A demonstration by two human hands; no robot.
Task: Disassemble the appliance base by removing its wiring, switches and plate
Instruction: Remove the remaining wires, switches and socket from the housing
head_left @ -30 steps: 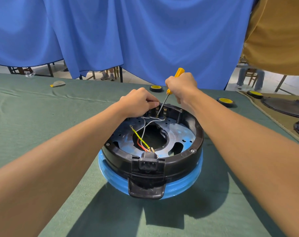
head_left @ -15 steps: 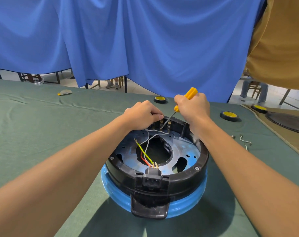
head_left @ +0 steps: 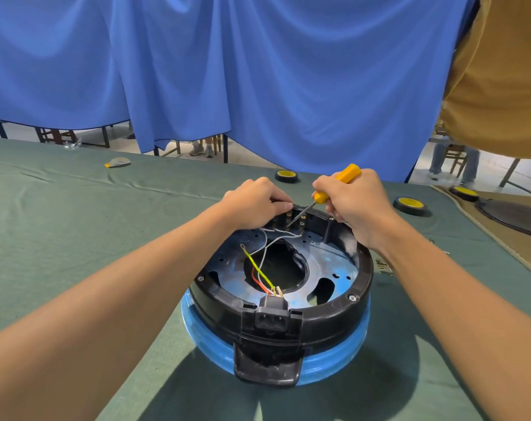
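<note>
At the far rim of the base point(head_left: 319, 317), left fingers point(head_left: 284, 205) pinching the switches point(head_left: 297, 220), right fingers point(head_left: 322, 187) round the screwdriver point(head_left: 346, 173).

Screwdriver point(head_left: 347, 174) in right hand point(head_left: 356, 206), tip inside appliance base point(head_left: 334, 318)

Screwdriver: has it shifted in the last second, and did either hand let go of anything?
The screwdriver has leaned its yellow handle further to the right, tip still at the switch terminals. The right hand still grips it; the left hand stays curled at the terminals. The wires lie as before.
</note>
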